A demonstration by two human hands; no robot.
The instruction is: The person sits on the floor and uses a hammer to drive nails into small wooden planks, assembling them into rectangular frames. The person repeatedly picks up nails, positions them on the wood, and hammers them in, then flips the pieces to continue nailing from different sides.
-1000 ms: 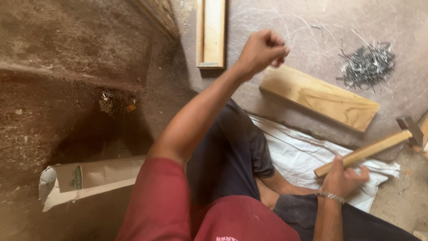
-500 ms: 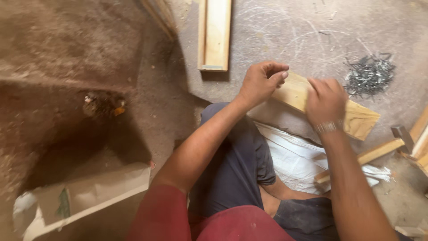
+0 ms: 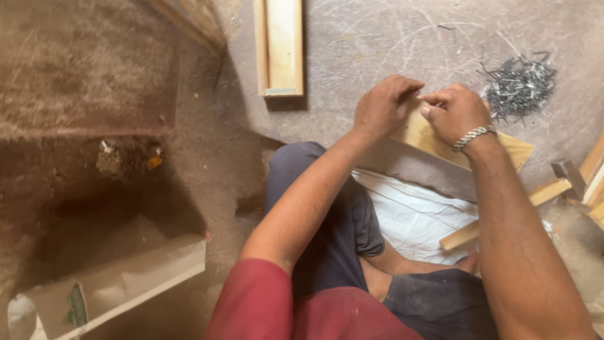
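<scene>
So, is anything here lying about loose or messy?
Yes: a loose heap of small metal nails lies scattered on the bare floor beyond the right hand, strays spreading from its edges, in no box or tray.

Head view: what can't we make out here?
- Whatever the left hand and right hand pinch between them: too small, covered by fingertips.
- Plank: middle hidden under both hands.
- Hammer: handle partly behind the right forearm.
- Nails: too fine to count.

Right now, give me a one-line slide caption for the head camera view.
Seated on the floor, a person's left hand and right hand meet on a wooden board, nail pile and hammer nearby.
</scene>
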